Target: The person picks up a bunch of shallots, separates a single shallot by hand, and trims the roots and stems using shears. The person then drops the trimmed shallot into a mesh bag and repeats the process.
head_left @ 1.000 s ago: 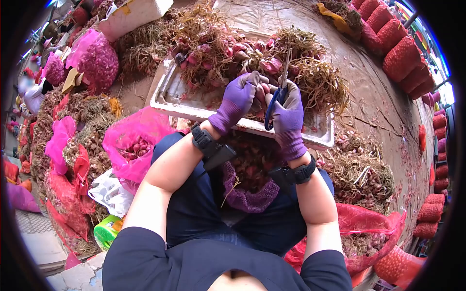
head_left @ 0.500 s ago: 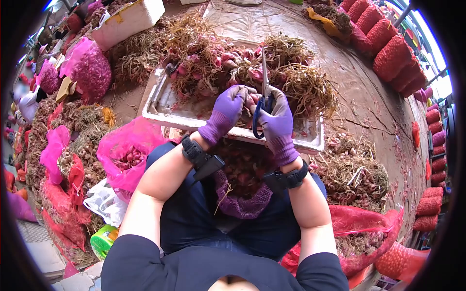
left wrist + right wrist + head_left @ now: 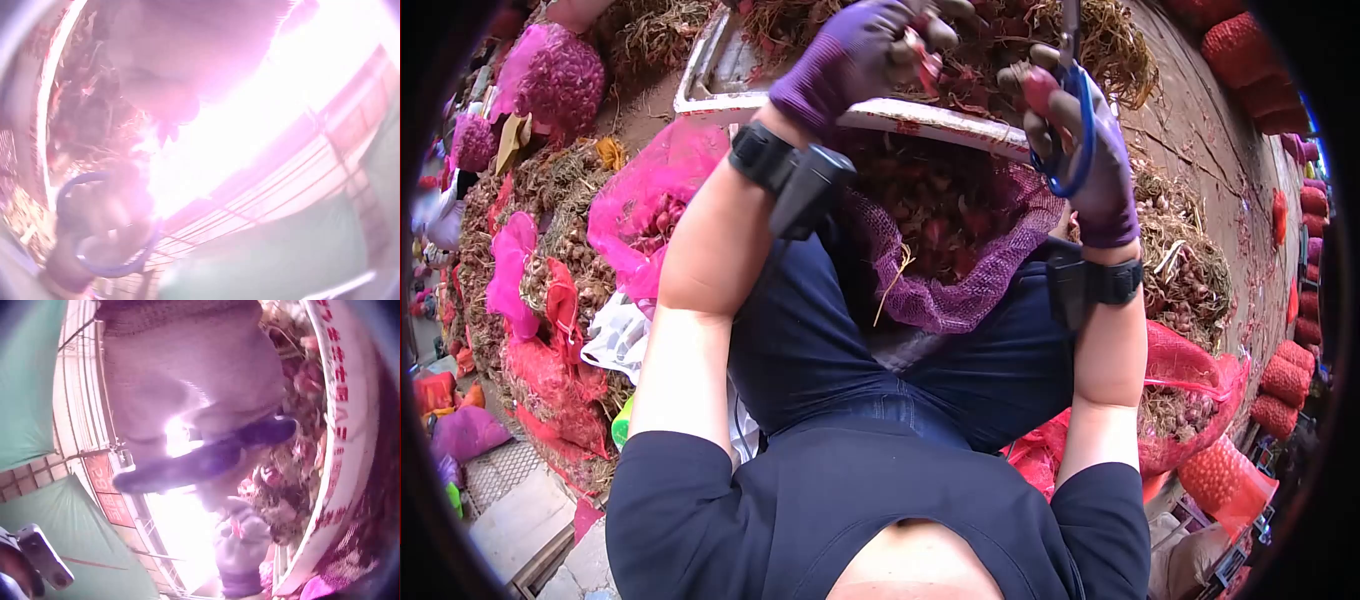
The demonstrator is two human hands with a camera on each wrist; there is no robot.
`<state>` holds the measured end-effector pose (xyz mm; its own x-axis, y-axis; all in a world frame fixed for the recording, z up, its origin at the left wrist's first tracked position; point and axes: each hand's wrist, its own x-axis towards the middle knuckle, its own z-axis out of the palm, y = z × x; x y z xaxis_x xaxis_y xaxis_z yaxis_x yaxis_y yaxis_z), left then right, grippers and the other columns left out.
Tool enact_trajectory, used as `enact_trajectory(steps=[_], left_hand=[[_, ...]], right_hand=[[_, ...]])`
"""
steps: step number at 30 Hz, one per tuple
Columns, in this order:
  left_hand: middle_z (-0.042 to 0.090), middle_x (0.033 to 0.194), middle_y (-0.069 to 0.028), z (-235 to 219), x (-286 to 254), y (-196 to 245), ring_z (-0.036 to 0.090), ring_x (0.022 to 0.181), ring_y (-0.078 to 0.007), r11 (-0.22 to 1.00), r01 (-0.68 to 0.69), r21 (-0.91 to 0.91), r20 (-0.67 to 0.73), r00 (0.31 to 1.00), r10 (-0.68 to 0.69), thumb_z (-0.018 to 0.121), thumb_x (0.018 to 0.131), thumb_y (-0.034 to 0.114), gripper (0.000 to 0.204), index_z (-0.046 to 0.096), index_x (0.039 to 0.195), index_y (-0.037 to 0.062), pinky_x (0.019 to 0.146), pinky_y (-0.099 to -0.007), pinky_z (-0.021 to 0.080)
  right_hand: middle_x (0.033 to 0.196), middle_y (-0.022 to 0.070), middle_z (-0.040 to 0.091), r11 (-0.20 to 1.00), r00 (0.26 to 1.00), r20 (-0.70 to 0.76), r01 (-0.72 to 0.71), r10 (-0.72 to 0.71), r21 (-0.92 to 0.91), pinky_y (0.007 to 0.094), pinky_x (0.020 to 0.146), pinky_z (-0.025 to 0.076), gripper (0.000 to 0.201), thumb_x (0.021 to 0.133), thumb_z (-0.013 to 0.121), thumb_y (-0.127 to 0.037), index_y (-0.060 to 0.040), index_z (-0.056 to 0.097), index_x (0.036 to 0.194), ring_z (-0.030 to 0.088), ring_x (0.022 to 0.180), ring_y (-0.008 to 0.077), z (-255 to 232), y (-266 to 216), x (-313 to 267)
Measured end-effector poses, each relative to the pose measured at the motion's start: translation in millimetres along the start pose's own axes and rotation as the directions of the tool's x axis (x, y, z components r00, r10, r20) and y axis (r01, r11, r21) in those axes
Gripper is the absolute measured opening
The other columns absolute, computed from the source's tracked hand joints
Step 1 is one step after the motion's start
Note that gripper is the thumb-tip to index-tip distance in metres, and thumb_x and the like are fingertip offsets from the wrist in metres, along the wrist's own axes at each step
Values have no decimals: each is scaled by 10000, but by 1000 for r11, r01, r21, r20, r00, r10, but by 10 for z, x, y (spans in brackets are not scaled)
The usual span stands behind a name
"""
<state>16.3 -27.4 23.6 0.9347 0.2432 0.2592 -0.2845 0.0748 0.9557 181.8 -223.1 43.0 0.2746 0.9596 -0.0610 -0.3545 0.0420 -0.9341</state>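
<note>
My left hand (image 3: pixel 855 60), in a purple glove with grey fingers, pinches a small pinkish-red piece (image 3: pixel 924 62), blurred, that looks like a shallot or its skin. Gloved alike, my right hand (image 3: pixel 1108 165) holds scissors (image 3: pixel 1087 130) by their blue handles, blades pointing away from me. A round pink shallot (image 3: pixel 1038 90) sits at the fingertips of that same hand. Both hands are over the near rim of a white foam tray (image 3: pixel 730 98) heaped with dried-stem shallots. Between my knees, a purple mesh bag (image 3: pixel 960 305) gapes with loose shallots inside. Glare washes out much of the left wrist view.
Pink mesh bags (image 3: pixel 640 215) and bundled shallots (image 3: pixel 570 195) lie to the left, beside a white plastic bag (image 3: pixel 617 335). On the right are more bundles (image 3: pixel 1175 260), a red mesh bag (image 3: pixel 1200 400) and stacked red sacks (image 3: pixel 1240 50).
My hands, close together over the tray before, have parted to left and right. A shallot now shows at the right fingertips. The head view has tilted down, showing more of the purple bag.
</note>
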Motion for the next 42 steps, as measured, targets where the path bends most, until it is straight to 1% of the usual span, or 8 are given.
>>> enact_trajectory(steps=[3,5,12,18,21,30,35,42], left_hand=[[671,1015,-96,-156,14,-134,655,855,-171,904,67,-423,-378,893,-243,485,1001,224,231,585,1098,41,781,-328,544],[608,1176,-153,-236,-2,-189,601,1100,-259,794,3,-608,-187,971,-147,514,965,103,265,502,1216,17,920,-381,523],[582,1249,-138,202,40,-110,579,1145,-206,897,156,-413,-136,964,-230,495,969,35,449,387,1404,22,973,-316,487],[665,918,-21,474,89,-141,643,747,-83,926,371,61,-199,914,-353,509,976,125,377,477,1342,40,627,-219,514],[654,866,-2,577,142,-228,620,688,-67,951,194,240,-199,969,-147,478,873,53,482,466,1354,29,563,-206,484],[631,816,-1,376,144,-153,585,657,-56,898,440,-5,-268,865,-425,519,957,263,329,575,1182,30,557,-198,451],[646,843,-6,516,101,-132,602,692,-62,887,364,283,-241,922,-302,527,968,234,274,601,1123,20,613,-208,484],[665,1019,-72,482,97,-325,650,849,-130,964,168,-207,-169,964,-204,561,957,148,300,562,1224,12,799,-289,534]], right_hand=[[1105,121,647,969,976,211,6,48,-247,248,680,516,578,777,738,-83,-5,457,1276,639,839,133,-123,-26,-71],[1103,126,643,971,985,135,-77,110,-228,224,714,519,536,793,730,-47,-12,466,1259,623,892,118,-130,44,-114],[1048,79,631,946,932,-236,219,-276,-241,209,761,497,434,834,687,-9,-13,456,1200,600,886,94,148,224,172],[984,28,604,883,889,-232,297,-395,-363,220,781,497,421,820,688,16,-49,486,1183,578,864,61,216,362,277],[960,15,599,711,856,-72,375,-512,-594,221,764,492,409,814,683,22,-63,503,1170,567,834,50,162,406,336],[1010,122,640,984,903,-397,178,-168,-10,236,732,550,437,870,648,-57,-8,443,1252,657,845,160,89,327,319],[954,117,629,960,903,-325,262,-280,-100,233,571,523,396,869,615,23,-3,441,1223,625,717,122,133,385,353],[930,72,611,956,889,-351,272,-295,-114,203,586,514,424,876,627,3,1,434,1253,601,685,97,175,339,373]])
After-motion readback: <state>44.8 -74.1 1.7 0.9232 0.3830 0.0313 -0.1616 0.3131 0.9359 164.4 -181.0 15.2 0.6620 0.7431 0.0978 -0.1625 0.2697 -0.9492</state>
